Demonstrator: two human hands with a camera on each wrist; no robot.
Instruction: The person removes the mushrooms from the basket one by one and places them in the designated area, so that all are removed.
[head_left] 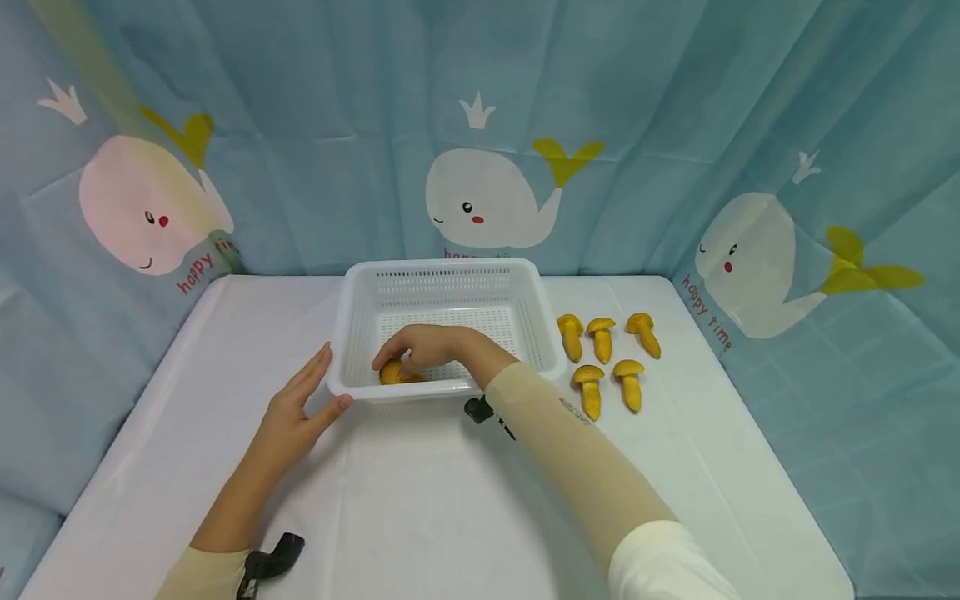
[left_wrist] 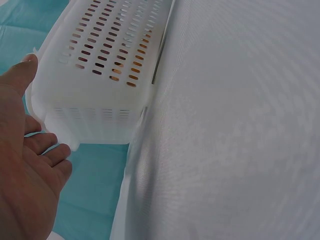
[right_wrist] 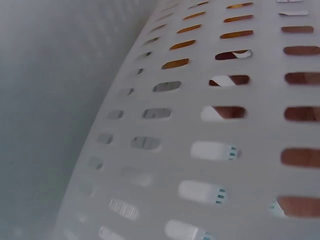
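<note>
A white perforated plastic basket (head_left: pixel 442 267) stands at the back of the table. My right hand (head_left: pixel 429 345) reaches over its front rim, with thumb and fingers curled round a yellow-brown toy mushroom (head_left: pixel 389 372) low in the front left corner. Part of that mushroom is hidden by the hand and the rim. Against the basket's front left corner rests my left hand (head_left: pixel 291 423), fingers extended and thumb spread apart. In the left wrist view its thumb (left_wrist: pixel 25 70) touches the rim. Through the slots of the basket wall (right_wrist: pixel 192 125), the right wrist view shows bits of orange-yellow and skin.
To the right of the basket, several yellow mushrooms lie on the white tablecloth in two rows, among them a back right mushroom (head_left: pixel 645 333) and a front mushroom (head_left: pixel 590 392). Blue whale-print curtains (head_left: pixel 637 100) enclose the table's back and sides.
</note>
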